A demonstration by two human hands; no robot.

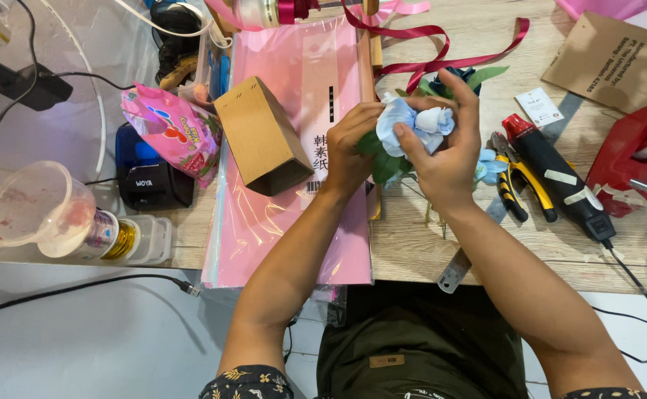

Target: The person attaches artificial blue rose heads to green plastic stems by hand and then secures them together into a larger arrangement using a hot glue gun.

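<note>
Both hands meet above the wooden tabletop (530,244) edge, working one pale blue artificial fabric rose with green leaves (412,122); left hand (353,144) curled round the flower's left side and leaves, fingers closed on it; right hand (445,148) cupped over the right side, fingertips pinching the petals, thumb pressed near the bloom's middle; rose held just above the table, not resting on it. Under the left forearm lies a stack of pink glossy wrapping sheets (279,222), with a small open brown cardboard box (261,137) on top. Dark red satin ribbon (442,52) loops behind the hands. Right of the right hand: yellow-handled pliers (516,181), then a black and red glue gun (556,174), then a red tape dispenser (630,159). Far left: pink printed snack bag (172,129), clear plastic cup (35,207).
</note>
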